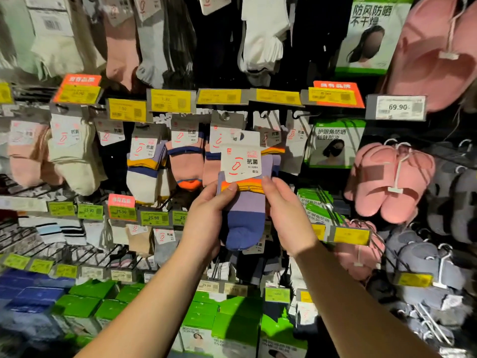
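1. Holds sock pair (245, 215) up mid-frame, just in front of hanging socks (187, 164).
2. Sets long axis near upright: orange-yellow cuff on top, blue toe pointing down and curling slightly left.
3. Shows white card label (241, 161) at cuff end, upright, print facing camera.
4. Grips left edge with left hand (206, 215), thumb across orange band, fingers behind.
5. Pinches right edge of cuff with right hand (286, 215).
6. Holds hands apart, sock between.
7. Notes pink slippers (387, 182) well to the right, yellow price tags (170, 100) above.
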### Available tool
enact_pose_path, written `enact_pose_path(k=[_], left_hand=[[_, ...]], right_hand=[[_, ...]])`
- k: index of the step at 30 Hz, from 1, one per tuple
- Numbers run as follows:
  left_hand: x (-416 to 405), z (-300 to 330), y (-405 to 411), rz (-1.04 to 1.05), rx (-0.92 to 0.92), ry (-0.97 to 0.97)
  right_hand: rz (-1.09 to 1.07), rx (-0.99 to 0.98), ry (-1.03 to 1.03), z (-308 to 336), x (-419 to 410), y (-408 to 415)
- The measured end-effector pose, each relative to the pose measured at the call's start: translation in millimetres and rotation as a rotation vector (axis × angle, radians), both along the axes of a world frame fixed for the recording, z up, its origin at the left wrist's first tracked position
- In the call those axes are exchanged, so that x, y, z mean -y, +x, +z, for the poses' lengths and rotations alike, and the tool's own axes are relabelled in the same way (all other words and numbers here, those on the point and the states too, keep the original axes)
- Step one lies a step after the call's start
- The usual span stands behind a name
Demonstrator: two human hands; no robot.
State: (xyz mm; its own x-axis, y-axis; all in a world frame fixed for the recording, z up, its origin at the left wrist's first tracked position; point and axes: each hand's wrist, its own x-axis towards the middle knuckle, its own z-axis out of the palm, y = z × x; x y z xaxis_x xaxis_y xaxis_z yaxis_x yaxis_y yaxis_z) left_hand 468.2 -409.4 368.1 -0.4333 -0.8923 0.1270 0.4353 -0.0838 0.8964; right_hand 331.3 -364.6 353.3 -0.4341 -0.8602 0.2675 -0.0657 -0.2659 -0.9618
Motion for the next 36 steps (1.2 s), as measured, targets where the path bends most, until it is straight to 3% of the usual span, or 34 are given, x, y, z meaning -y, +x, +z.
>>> enact_pose_path(k=[4, 10, 16, 22, 36], left_hand=[[2, 8, -11, -0.047, 0.072, -0.065], [20, 22, -31, 0.098, 0.374, -0.251], [31, 37, -46, 0.075, 0.399, -0.279], [43, 41, -54, 0.082, 0.458, -0.259], [59, 14, -91, 0.017, 0.718, -0.21]], right_hand=[[-0.014, -0.108, -0.036, 17, 3, -9], [-0.119, -0.132, -0.015, 36, 16, -34], [-0.17, -0.103, 0.013, 50, 33, -55], [-0.162, 0.055, 0.039, 48, 50, -66], [-0.348, -0.287, 0.327, 55, 92, -96]])
